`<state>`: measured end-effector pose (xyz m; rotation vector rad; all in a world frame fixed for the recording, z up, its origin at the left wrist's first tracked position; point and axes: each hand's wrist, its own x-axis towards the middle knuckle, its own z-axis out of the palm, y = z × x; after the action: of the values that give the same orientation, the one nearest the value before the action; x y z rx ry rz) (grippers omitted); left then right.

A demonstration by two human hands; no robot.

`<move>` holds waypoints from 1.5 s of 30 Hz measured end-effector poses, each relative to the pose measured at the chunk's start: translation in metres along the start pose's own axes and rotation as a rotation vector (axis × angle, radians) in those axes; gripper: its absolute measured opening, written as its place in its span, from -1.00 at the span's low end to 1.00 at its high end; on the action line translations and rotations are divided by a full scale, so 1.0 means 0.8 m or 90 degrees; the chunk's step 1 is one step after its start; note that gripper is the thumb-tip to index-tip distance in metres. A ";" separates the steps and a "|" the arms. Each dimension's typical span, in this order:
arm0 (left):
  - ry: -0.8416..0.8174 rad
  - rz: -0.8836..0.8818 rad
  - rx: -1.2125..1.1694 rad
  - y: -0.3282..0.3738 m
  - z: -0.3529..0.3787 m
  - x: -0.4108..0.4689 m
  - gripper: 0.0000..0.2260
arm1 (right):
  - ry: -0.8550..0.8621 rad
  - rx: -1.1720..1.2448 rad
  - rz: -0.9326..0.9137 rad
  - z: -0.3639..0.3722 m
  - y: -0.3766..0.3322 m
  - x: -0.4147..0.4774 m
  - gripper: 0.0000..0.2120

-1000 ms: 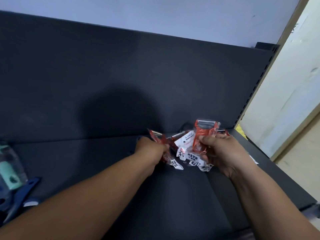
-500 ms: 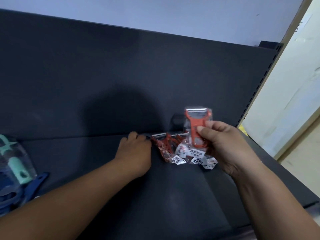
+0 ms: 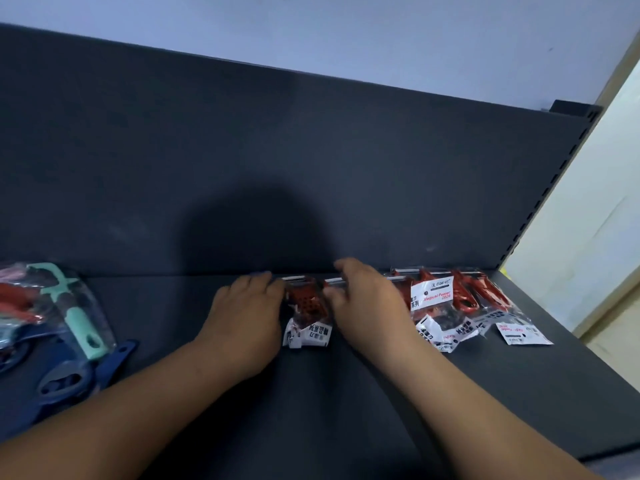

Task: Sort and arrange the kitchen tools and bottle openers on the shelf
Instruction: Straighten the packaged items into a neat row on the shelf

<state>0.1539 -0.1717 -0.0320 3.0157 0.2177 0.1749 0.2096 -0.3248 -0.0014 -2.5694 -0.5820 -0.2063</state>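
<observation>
Both hands lie palm-down, fingers relaxed, grasping nothing: left hand (image 3: 246, 317) touches the left edge of a bagged red peeler (image 3: 306, 306), right hand (image 3: 367, 306) rests on the neighbouring peeler packets (image 3: 433, 296) lining the dark shelf (image 3: 329, 410) at its back.

One wide-angle view, worn on the person's head, faces forward and down onto a dark shelf (image 3: 332, 414) at close range. The left hand (image 3: 247, 317) and right hand (image 3: 367, 306) enter from the bottom edge; the back panel (image 3: 311, 150) and pale wall (image 3: 346, 29) fill the top.
</observation>
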 end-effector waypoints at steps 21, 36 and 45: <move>-0.055 0.148 -0.093 0.038 0.026 0.024 -0.48 | 0.071 -0.065 0.020 -0.023 0.112 -0.008 -0.75; -0.152 0.205 -0.077 0.040 0.033 0.026 -0.48 | -0.169 -0.156 0.005 0.008 0.120 -0.019 -0.42; -0.066 0.183 -0.088 0.023 0.017 0.018 -0.32 | -0.124 -0.235 0.002 -0.011 0.092 -0.016 -0.41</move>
<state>0.1719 -0.1892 -0.0419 2.8927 -0.2300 0.0553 0.2300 -0.3915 -0.0286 -2.9710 -0.6633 -0.0672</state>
